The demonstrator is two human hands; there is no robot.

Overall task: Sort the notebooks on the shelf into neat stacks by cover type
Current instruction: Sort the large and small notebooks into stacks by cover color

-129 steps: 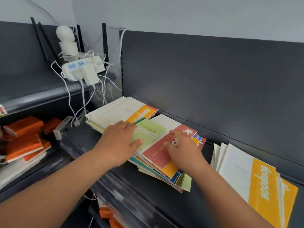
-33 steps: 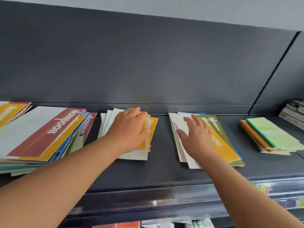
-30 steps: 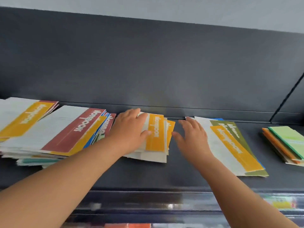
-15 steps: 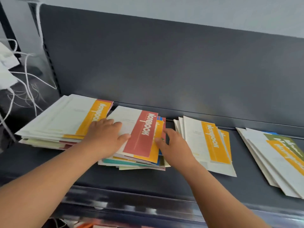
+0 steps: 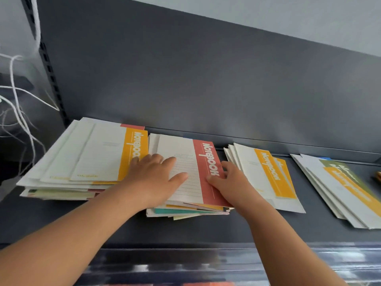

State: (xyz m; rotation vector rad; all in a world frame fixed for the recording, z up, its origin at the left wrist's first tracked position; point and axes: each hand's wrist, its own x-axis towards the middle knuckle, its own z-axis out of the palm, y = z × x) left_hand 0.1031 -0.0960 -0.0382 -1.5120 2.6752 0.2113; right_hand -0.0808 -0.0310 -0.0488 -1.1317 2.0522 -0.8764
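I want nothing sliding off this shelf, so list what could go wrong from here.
The ragged multicoloured paper stack under the red-banded white notebook may shift when that top one is lifted, spilling toward the front of the dark shelf. The right hand sits beside the fanned orange-banded notebook pile; a sideways move could scatter it.

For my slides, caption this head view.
Left hand presses, right hand grips the red-banded notebook stack between orange-banded stacks on a dark shelf.
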